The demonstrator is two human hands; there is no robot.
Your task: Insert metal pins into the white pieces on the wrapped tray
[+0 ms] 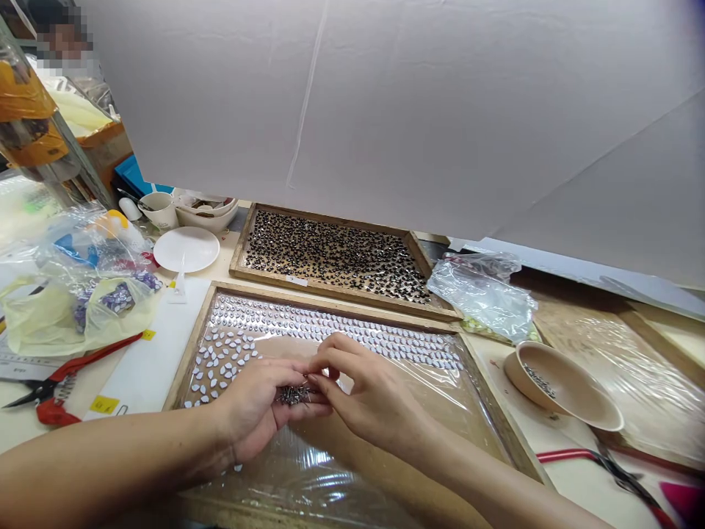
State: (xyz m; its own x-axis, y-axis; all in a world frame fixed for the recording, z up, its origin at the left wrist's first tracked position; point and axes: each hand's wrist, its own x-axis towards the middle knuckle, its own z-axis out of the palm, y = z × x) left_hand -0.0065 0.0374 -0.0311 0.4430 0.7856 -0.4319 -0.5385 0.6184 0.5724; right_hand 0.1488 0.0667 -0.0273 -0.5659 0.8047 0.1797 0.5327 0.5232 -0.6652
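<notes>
My left hand (264,400) is turned palm up and cupped around a small pile of thin metal pins (294,395). Above its fingers, my right hand (358,382) is closed in a pinch, thumb against fingertips; whatever lies between them is too small to make out. Both hands are over a wooden-framed tray (190,353) covered in clear film. Rows of small pale leaf-shaped pieces (335,327) line the tray's far part, and looser ones (220,360) lie scattered at its left.
Behind stands a second framed tray (267,277) full of small dark pieces. On the right are a tan bowl (584,393) with metal bits, pliers (622,470) and plastic bags (485,290). Red-handled pliers (60,389), a white plate (187,248) and bagged pieces (115,297) lie left.
</notes>
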